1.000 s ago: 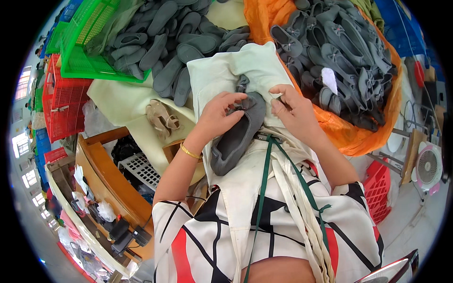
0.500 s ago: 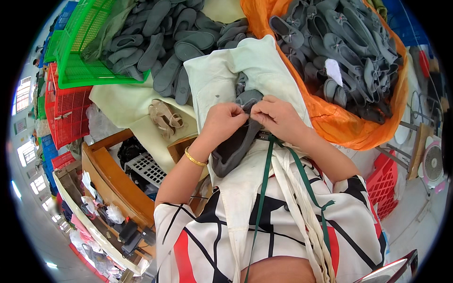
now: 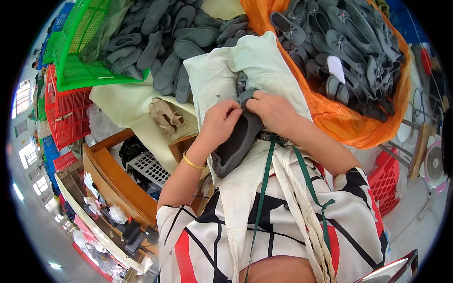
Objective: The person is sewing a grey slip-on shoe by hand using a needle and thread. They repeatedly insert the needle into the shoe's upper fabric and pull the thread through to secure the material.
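Note:
A dark grey slip-on shoe [image 3: 249,131] lies on the white padded cloth [image 3: 212,78] over my lap, its toe pointing away from me and its opening upward. Both hands are closed at the front edge of that opening. My left hand [image 3: 220,121] pinches there with thumb and forefinger, a gold bangle on its wrist. Close beside it, the fingers of my right hand [image 3: 272,111] are bent together on the toe part. Anything small between the fingertips is hidden. Another bit of grey shows in the fold of the cloth just beyond the toe.
Grey shoes [image 3: 165,42] are heaped at the far left, beside a green basket [image 3: 71,70]. An orange sack [image 3: 330,125] at the right holds many grey shoes with bows. Beige sandals [image 3: 165,118], a wooden drawer unit [image 3: 113,174] and a red crate [image 3: 384,184] stand around me.
My right hand has shifted slightly left and away from me, onto the toe of the shoe. The left hand has moved up a little; the fingertips are still close together.

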